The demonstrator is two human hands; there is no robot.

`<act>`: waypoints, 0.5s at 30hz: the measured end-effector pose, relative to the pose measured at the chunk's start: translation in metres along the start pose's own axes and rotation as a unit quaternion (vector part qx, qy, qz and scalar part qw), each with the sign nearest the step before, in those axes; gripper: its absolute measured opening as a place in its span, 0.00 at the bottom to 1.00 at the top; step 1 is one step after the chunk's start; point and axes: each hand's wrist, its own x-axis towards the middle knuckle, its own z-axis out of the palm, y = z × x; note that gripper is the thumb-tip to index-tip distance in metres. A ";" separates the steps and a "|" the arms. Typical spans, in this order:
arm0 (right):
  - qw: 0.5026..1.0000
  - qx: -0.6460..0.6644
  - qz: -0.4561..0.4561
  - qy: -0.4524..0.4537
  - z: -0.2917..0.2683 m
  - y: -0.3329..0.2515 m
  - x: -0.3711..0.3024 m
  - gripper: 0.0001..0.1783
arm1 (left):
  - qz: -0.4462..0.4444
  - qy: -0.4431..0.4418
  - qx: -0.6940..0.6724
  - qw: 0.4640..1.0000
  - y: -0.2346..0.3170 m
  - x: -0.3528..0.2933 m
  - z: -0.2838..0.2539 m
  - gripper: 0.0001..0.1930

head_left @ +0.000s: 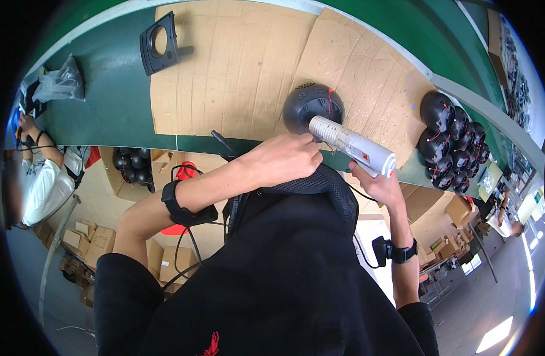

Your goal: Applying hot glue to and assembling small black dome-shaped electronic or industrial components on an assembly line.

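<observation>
A rounded black plastic housing [302,107] with a red wire over its top rests near the cardboard's front edge. My right hand [376,185] is closed around the handle of a white heat gun [367,151]. The gun's ribbed metal barrel points up and left, its tip overlapping the housing's lower right side in view. My left hand [287,159] is just below the housing, fingers curled in. What those fingers hold, if anything, is hidden.
Brown cardboard [231,71] covers part of the green table. Several similar black housings [439,145] cluster at right. A black frame with a round hole [161,43] lies far left, near a clear plastic bag [60,82]. Another person's hand [29,126] shows at the left edge.
</observation>
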 end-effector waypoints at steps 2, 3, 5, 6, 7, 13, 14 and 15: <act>0.999 -0.007 -0.036 0.009 0.002 0.011 0.000 0.14 | -0.005 -0.006 -0.008 1.000 -0.003 -0.001 -0.003 0.07; 0.997 -0.014 -0.073 0.017 0.003 0.015 0.000 0.13 | -0.009 -0.014 -0.016 1.000 -0.004 -0.001 -0.007 0.07; 0.997 -0.016 -0.073 0.022 0.003 0.016 -0.001 0.13 | -0.019 -0.010 -0.042 0.999 -0.010 -0.001 -0.017 0.07; 0.997 -0.019 -0.075 0.026 0.003 0.016 -0.001 0.13 | -0.029 -0.005 -0.067 0.997 -0.014 -0.001 -0.023 0.08; 0.997 -0.019 -0.074 0.027 0.003 0.017 -0.002 0.13 | -0.029 -0.006 -0.067 0.997 -0.020 -0.001 -0.027 0.08; 0.997 0.001 -0.064 0.031 0.006 0.019 -0.004 0.12 | -0.102 0.098 -0.186 0.972 -0.052 0.013 -0.036 0.05; 0.998 -0.002 -0.060 0.028 0.006 0.019 -0.004 0.12 | -0.113 0.083 -0.195 0.971 -0.056 0.018 -0.037 0.06; 0.998 -0.005 -0.055 0.026 0.006 0.019 -0.004 0.12 | -0.113 0.083 -0.196 0.971 -0.058 0.021 -0.038 0.06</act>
